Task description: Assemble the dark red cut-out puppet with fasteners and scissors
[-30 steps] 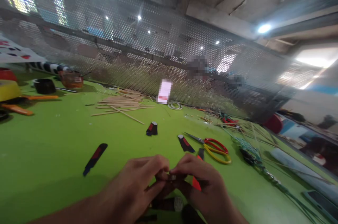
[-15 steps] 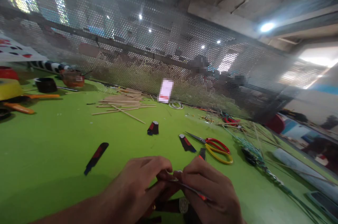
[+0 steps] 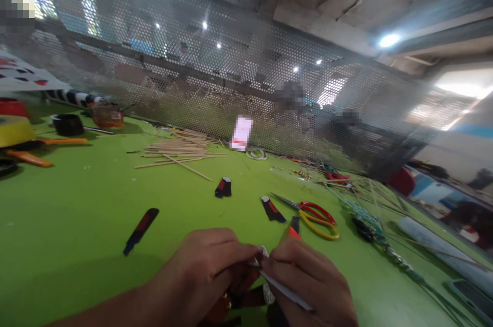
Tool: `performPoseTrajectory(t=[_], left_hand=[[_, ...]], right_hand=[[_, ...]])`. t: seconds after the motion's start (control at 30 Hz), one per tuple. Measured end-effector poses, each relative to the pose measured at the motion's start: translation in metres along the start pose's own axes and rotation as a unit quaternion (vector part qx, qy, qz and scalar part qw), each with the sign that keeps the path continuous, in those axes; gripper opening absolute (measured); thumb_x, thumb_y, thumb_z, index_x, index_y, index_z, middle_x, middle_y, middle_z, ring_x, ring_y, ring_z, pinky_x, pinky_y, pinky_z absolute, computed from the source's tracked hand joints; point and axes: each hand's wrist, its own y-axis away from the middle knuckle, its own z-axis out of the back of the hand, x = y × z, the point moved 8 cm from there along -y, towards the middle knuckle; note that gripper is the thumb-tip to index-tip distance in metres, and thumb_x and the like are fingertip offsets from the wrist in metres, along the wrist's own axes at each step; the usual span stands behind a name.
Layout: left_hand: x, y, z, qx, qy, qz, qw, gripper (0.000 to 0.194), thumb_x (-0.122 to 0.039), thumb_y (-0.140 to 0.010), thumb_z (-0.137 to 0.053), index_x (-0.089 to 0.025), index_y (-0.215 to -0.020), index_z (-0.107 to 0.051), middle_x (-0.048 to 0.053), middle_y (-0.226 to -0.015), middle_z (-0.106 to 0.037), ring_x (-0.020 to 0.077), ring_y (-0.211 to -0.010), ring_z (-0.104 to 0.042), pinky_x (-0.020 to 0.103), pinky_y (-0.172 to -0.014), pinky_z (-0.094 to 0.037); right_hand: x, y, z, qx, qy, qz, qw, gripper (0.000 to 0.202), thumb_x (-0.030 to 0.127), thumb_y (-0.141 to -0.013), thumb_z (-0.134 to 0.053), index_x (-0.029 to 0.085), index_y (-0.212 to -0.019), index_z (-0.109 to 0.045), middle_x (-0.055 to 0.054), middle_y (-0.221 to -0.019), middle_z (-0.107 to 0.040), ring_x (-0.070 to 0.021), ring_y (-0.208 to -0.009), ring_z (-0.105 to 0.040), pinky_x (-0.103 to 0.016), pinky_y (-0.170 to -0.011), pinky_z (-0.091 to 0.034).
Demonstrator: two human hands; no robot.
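the left hand [image 3: 208, 268] and right hand [image 3: 316, 278] meet low in the middle, over the green table [image 3: 77, 193], fingers bent and pinched together. the left fingertips grip a small piece [image 3: 264, 251] with a white patterned end, mostly hidden by both hands; the right hand grasps a thin white strip [image 3: 287, 291] that slants from the fingertips down to the right. just below the fingers lies a dark strap [image 3: 254, 296], its white end showing beside the right palm. a cutter [image 3: 295, 225] pokes out from behind the right hand, blade away from the person, and next to it lie scissors [image 3: 318, 219] with one red and one yellow handle. two short dark scraps, one left of the scissors [image 3: 272, 209] and one farther off [image 3: 223, 187], rest on the table, and a longer dark slip [image 3: 141, 231] lies apart to the left. beyond them are a heap of sticks [image 3: 177, 150], a white coil [image 3: 257, 153] and a pink-white card [image 3: 242, 133] leaning at the mesh [image 3: 185, 80].
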Motion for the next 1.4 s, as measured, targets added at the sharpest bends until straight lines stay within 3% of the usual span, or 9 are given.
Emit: performPoseTrajectory(t=[0.23, 0.43, 0.67, 0.9, 0.97, 1.1, 1.23, 1.4], left_hand=[[-0.004, -0.002, 0.004, -0.04, 0.0, -0.018, 0.999, 0.016, -0.021, -0.1, -0.066, -0.018, -0.09, -0.079, 0.0, -0.072, -0.067, 0.0115, -0.064, -0.062, 0.019, -0.06, -0.045], [-0.005, -0.005, 0.008, -0.039, 0.011, 0.0, 0.999, 0.009, -0.015, -0.093, -0.072, -0.02, -0.093, -0.08, -0.002, -0.077, -0.075, 0.0115, -0.068, -0.067, 0.019, -0.066, -0.048], [0.001, -0.006, 0.004, -0.003, 0.005, 0.018, 1.0, 0.015, -0.023, -0.098, -0.066, -0.02, -0.089, -0.078, 0.0, -0.08, -0.075, 0.0139, -0.072, -0.068, 0.022, -0.069, -0.049], [0.002, -0.005, 0.001, -0.001, 0.017, 0.056, 0.998, 0.013, -0.018, -0.092, -0.066, -0.019, -0.083, -0.075, -0.001, -0.077, -0.072, 0.0133, -0.07, -0.064, 0.022, -0.07, -0.047], [0.003, -0.005, 0.0, 0.003, 0.024, 0.072, 0.997, 0.014, -0.017, -0.092, -0.064, -0.019, -0.08, -0.073, -0.001, -0.075, -0.071, 0.0134, -0.07, -0.062, 0.023, -0.07, -0.046], [0.008, -0.004, 0.0, 0.003, 0.04, 0.113, 0.993, 0.014, -0.02, -0.091, -0.063, -0.019, -0.079, -0.07, -0.002, -0.076, -0.069, 0.0144, -0.073, -0.061, 0.025, -0.072, -0.044], [0.017, -0.003, -0.003, 0.017, 0.05, 0.171, 0.984, 0.014, -0.023, -0.09, -0.062, -0.019, -0.081, -0.071, -0.001, -0.079, -0.069, 0.0159, -0.076, -0.061, 0.026, -0.072, -0.043], [0.021, 0.0, -0.009, 0.04, 0.072, 0.201, 0.976, 0.013, -0.024, -0.089, -0.063, -0.019, -0.079, -0.07, -0.002, -0.077, -0.068, 0.0156, -0.076, -0.06, 0.025, -0.071, -0.042]], right_hand=[[0.006, -0.001, 0.001, -0.02, 0.018, 0.031, 0.999, 0.034, -0.002, -0.085, -0.069, 0.023, -0.107, -0.073, -0.005, -0.079, -0.072, -0.0169, -0.063, -0.061, -0.029, -0.055, -0.049], [-0.019, -0.006, -0.006, -0.007, -0.137, -0.095, 0.986, 0.015, 0.007, -0.087, -0.07, 0.022, -0.09, -0.073, -0.002, -0.08, -0.065, -0.0138, -0.068, -0.065, -0.024, -0.06, -0.053], [-0.046, 0.005, -0.027, 0.038, -0.292, -0.263, 0.919, 0.006, 0.016, -0.085, -0.072, 0.021, -0.083, -0.07, 0.001, -0.081, -0.059, -0.0119, -0.076, -0.059, -0.022, -0.068, -0.049], [-0.05, 0.02, -0.047, 0.067, -0.426, -0.367, 0.824, 0.016, 0.031, -0.087, -0.076, 0.021, -0.085, -0.064, 0.005, -0.077, -0.05, -0.0067, -0.055, -0.045, -0.018, -0.047, -0.04], [-0.05, 0.02, -0.046, 0.065, -0.414, -0.363, 0.832, 0.018, 0.033, -0.087, -0.076, 0.02, -0.085, -0.063, 0.005, -0.077, -0.051, -0.0075, -0.058, -0.048, -0.018, -0.051, -0.043], [-0.052, 0.02, -0.041, 0.037, -0.348, -0.331, 0.876, 0.019, 0.036, -0.087, -0.077, 0.021, -0.085, -0.066, 0.002, -0.08, -0.056, -0.0114, -0.069, -0.055, -0.022, -0.064, -0.052], [-0.055, 0.021, -0.045, 0.031, -0.372, -0.347, 0.86, 0.028, 0.043, -0.082, -0.083, 0.02, -0.08, -0.066, 0.002, -0.075, -0.057, -0.0122, -0.065, -0.057, -0.023, -0.059, -0.052], [-0.056, 0.022, -0.046, 0.044, -0.393, -0.385, 0.834, 0.034, 0.046, -0.081, -0.084, 0.017, -0.075, -0.066, 0.005, -0.064, -0.05, -0.0071, -0.054, -0.045, -0.02, -0.052, -0.044]])
